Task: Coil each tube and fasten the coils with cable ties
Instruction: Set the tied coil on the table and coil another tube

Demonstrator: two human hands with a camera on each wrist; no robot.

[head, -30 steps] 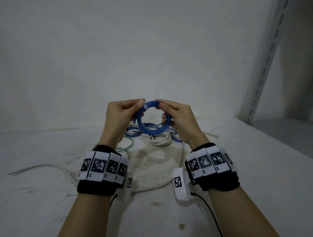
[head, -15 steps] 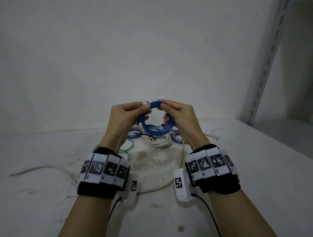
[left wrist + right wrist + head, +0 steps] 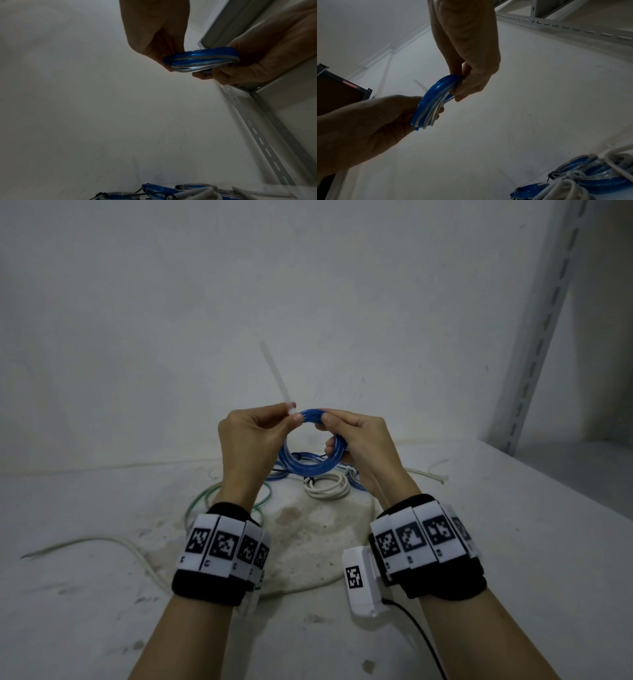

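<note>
Hands raised: left hand [image 3: 251,436], right hand [image 3: 356,440] pinch blue coil [image 3: 310,465].

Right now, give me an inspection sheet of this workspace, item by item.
Surface: white shelf, scuffed, with a stained patch in the middle.
Job's things: blue coil held up off the shelf; white cable tie at its top, tail sticking up and away; finished blue coils and a white coil lie behind.
Clutter: loose green tube and loose white tube on the shelf.
Grippers: left hand pinches the tie at the coil's top; right hand grips the coil's right side.
Cables: black lead from the right wrist camera.
Surroundings: white wall, slotted metal upright.
</note>
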